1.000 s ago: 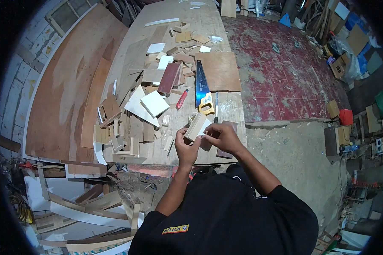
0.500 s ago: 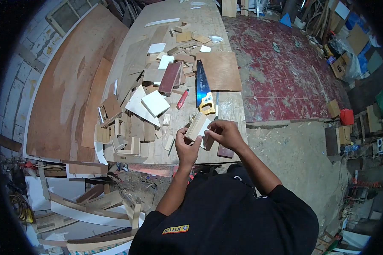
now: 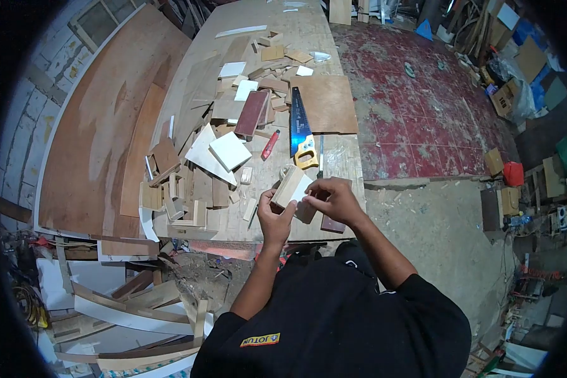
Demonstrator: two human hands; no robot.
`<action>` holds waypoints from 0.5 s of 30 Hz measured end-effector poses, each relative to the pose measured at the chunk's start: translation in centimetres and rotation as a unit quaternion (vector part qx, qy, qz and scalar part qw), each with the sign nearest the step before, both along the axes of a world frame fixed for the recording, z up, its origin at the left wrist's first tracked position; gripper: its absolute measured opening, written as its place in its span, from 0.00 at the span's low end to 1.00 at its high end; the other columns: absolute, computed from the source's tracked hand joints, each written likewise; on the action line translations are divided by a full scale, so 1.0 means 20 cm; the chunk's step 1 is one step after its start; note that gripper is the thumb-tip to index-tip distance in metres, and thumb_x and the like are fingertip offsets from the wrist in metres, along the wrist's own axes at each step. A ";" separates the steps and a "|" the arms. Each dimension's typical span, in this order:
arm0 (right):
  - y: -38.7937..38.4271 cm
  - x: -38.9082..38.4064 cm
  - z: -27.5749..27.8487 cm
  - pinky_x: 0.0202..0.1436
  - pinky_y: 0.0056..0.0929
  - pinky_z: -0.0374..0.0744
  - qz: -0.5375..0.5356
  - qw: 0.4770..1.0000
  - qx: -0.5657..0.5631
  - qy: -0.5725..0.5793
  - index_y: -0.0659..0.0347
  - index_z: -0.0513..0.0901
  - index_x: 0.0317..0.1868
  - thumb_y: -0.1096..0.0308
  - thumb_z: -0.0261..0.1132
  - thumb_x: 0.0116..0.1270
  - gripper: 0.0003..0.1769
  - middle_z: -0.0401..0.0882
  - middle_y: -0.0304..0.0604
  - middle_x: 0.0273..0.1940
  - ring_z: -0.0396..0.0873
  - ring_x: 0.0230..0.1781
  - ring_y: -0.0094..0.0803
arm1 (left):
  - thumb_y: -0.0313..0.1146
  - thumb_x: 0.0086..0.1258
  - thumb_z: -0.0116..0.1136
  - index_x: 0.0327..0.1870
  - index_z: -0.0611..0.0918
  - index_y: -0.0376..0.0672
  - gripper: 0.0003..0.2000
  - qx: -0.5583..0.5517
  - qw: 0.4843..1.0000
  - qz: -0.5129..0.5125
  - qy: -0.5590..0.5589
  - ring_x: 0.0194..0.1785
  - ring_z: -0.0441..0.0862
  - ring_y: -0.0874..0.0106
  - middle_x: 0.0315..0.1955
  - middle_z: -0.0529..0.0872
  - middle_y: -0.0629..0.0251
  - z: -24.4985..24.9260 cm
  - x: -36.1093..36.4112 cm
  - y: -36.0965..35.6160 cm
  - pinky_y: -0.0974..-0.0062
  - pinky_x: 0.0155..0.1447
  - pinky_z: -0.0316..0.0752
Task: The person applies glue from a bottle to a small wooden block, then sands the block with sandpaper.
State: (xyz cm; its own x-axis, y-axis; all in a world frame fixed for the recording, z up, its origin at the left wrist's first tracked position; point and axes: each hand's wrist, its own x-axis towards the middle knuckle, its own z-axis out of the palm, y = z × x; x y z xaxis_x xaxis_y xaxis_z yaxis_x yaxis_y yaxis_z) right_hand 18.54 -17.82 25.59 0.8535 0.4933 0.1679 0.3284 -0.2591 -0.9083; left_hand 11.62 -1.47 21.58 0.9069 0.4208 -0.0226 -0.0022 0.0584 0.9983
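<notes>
My left hand (image 3: 275, 220) is closed around a small wooden block assembly (image 3: 287, 184) with a white face, held tilted just above the near edge of the workbench. At the white face, my right hand (image 3: 335, 200) has its thumb and fingers pinched together; whatever is between them is too small to make out. Beyond the block lies a handsaw (image 3: 301, 129) with a blue blade and yellow handle. A red utility knife (image 3: 270, 145) rests left of the saw. Near my right hand a dark brown piece (image 3: 332, 223) lies at the bench edge.
The plywood workbench (image 3: 233, 220) carries wood offcuts, a white square board (image 3: 230, 152), a dark red block (image 3: 252, 114) and a thin plywood panel (image 3: 324, 105). A large plywood sheet (image 3: 101, 138) stands at left. Curved wooden strips (image 3: 132, 305) lie below left.
My right fingers have shifted slightly at the white face of the block. My left hand keeps its hold, and things on the bench stay in place.
</notes>
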 end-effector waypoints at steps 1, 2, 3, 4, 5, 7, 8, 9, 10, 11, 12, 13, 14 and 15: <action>0.00 0.00 0.00 0.32 0.24 0.79 0.035 0.999 -0.011 -0.016 0.63 0.83 0.37 0.67 0.71 0.58 0.10 0.83 0.42 0.28 0.81 0.27 0.25 | 0.22 0.57 0.64 0.48 0.71 0.34 0.19 -0.023 1.000 -0.003 0.002 0.39 0.80 0.76 0.38 0.81 0.60 0.00 0.00 0.00 0.79 0.43 0.76; 0.00 0.00 -0.02 0.32 0.24 0.79 0.033 0.999 -0.011 -0.016 0.63 0.83 0.37 0.67 0.71 0.58 0.10 0.83 0.42 0.28 0.81 0.27 0.25 | 0.22 0.57 0.64 0.48 0.71 0.34 0.19 -0.023 1.000 -0.004 0.001 0.39 0.80 0.76 0.38 0.81 0.60 -0.01 0.00 0.00 0.79 0.43 0.76; 0.00 0.01 -0.03 0.32 0.24 0.78 0.052 0.999 -0.005 0.009 0.63 0.83 0.37 0.67 0.71 0.58 0.10 0.83 0.42 0.28 0.81 0.27 0.24 | 0.22 0.57 0.64 0.48 0.71 0.34 0.19 -0.025 1.000 -0.006 0.002 0.39 0.80 0.76 0.38 0.81 0.60 -0.01 0.01 0.00 0.78 0.42 0.76; -0.01 0.02 -0.04 0.32 0.24 0.78 0.072 0.997 0.001 0.035 0.63 0.83 0.38 0.67 0.71 0.58 0.10 0.83 0.43 0.28 0.81 0.27 0.24 | 0.22 0.57 0.64 0.49 0.71 0.34 0.19 -0.027 1.000 -0.006 0.004 0.38 0.80 0.76 0.38 0.81 0.60 -0.01 0.01 0.00 0.78 0.42 0.76; -0.03 0.04 -0.05 0.32 0.24 0.78 0.064 0.998 -0.024 0.012 0.63 0.83 0.38 0.68 0.71 0.58 0.10 0.83 0.42 0.28 0.81 0.27 0.22 | 0.22 0.57 0.64 0.49 0.71 0.34 0.19 -0.026 1.000 -0.005 0.004 0.38 0.80 0.76 0.38 0.81 0.60 -0.02 0.01 0.00 0.78 0.42 0.76; -0.05 0.06 -0.06 0.31 0.21 0.77 0.045 0.998 -0.003 0.041 0.63 0.84 0.37 0.69 0.72 0.58 0.09 0.83 0.39 0.28 0.79 0.27 0.20 | 0.22 0.57 0.64 0.48 0.71 0.34 0.19 -0.027 1.000 -0.005 0.013 0.38 0.80 0.76 0.38 0.81 0.59 -0.02 0.00 0.00 0.78 0.42 0.76; -0.05 0.06 -0.06 0.31 0.19 0.76 0.024 0.997 0.019 0.071 0.63 0.84 0.37 0.71 0.72 0.58 0.08 0.82 0.36 0.27 0.77 0.26 0.18 | 0.22 0.57 0.64 0.48 0.71 0.34 0.19 -0.027 1.000 -0.005 0.013 0.38 0.80 0.76 0.38 0.81 0.59 -0.02 0.00 0.00 0.78 0.42 0.76; -0.05 0.06 -0.05 0.31 0.19 0.76 0.021 0.997 0.007 0.070 0.63 0.84 0.38 0.71 0.72 0.58 0.09 0.82 0.35 0.27 0.77 0.27 0.17 | 0.22 0.57 0.64 0.48 0.71 0.34 0.19 -0.027 1.000 -0.004 0.014 0.38 0.80 0.76 0.38 0.81 0.59 -0.01 0.00 0.00 0.79 0.42 0.76; -0.05 0.05 -0.03 0.31 0.19 0.76 0.021 0.997 0.007 0.070 0.63 0.84 0.38 0.71 0.72 0.58 0.09 0.82 0.35 0.27 0.77 0.27 0.17 | 0.22 0.57 0.65 0.48 0.71 0.34 0.19 -0.026 1.000 -0.003 0.015 0.38 0.80 0.77 0.38 0.81 0.59 0.00 0.00 0.00 0.79 0.42 0.76; -0.04 0.04 -0.01 0.32 0.20 0.77 0.031 0.997 0.008 0.066 0.64 0.83 0.37 0.71 0.72 0.58 0.08 0.82 0.37 0.27 0.78 0.27 0.18 | 0.22 0.57 0.65 0.48 0.71 0.34 0.19 -0.025 1.000 -0.005 0.016 0.38 0.80 0.77 0.38 0.81 0.59 0.00 0.00 0.00 0.79 0.42 0.76; -0.03 0.03 0.00 0.33 0.21 0.78 0.042 0.997 0.008 0.062 0.64 0.83 0.37 0.71 0.71 0.59 0.08 0.83 0.38 0.27 0.79 0.27 0.19 | 0.22 0.57 0.65 0.48 0.71 0.34 0.19 -0.025 0.999 -0.005 0.021 0.39 0.80 0.76 0.38 0.81 0.59 0.01 0.00 -0.01 0.78 0.42 0.76; -0.01 0.04 -0.04 0.33 0.21 0.78 0.070 0.993 0.050 0.083 0.64 0.83 0.37 0.71 0.71 0.59 0.08 0.83 0.38 0.27 0.79 0.27 0.19 | 0.22 0.57 0.65 0.47 0.72 0.34 0.19 -0.025 0.999 -0.005 0.026 0.39 0.79 0.76 0.38 0.81 0.60 0.01 0.01 -0.01 0.78 0.43 0.76; -0.02 0.04 -0.05 0.33 0.21 0.78 0.070 0.993 0.050 0.083 0.64 0.83 0.37 0.71 0.71 0.59 0.08 0.83 0.38 0.27 0.79 0.27 0.19 | 0.22 0.57 0.65 0.47 0.72 0.34 0.19 -0.024 0.999 -0.005 0.026 0.39 0.79 0.76 0.38 0.81 0.60 0.00 0.01 -0.01 0.78 0.43 0.76; -0.02 0.05 -0.04 0.33 0.20 0.78 0.057 0.993 0.029 0.104 0.64 0.83 0.37 0.72 0.71 0.60 0.07 0.83 0.37 0.27 0.79 0.28 0.18 | 0.23 0.57 0.65 0.47 0.72 0.34 0.19 -0.018 1.000 -0.003 0.018 0.39 0.79 0.76 0.38 0.81 0.60 -0.01 0.01 0.00 0.78 0.43 0.76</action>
